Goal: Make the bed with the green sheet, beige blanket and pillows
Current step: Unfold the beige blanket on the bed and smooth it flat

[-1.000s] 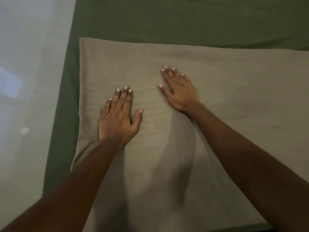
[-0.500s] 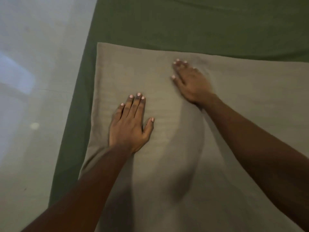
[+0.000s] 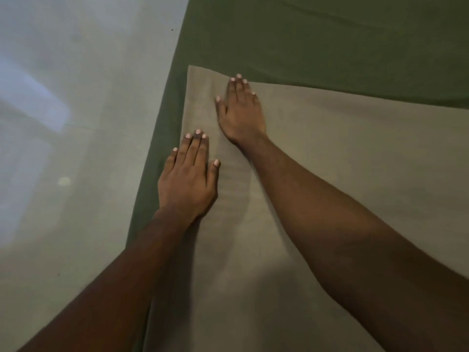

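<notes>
The beige blanket lies flat over the green sheet, which covers the bed and hangs down its left side. My left hand presses flat on the blanket by its left edge, fingers straight and together. Farther up, my right hand lies flat near the blanket's top left corner, its fingertips reaching the blanket's top edge. No pillows are in view.
A pale glossy tiled floor runs along the left of the bed, with light reflections on it. The bed's left edge runs diagonally from upper middle to lower left.
Both hands have slid over the blanket toward its top left corner; my right hand moved up to the top edge. The view has shifted so the blanket sits farther right.
</notes>
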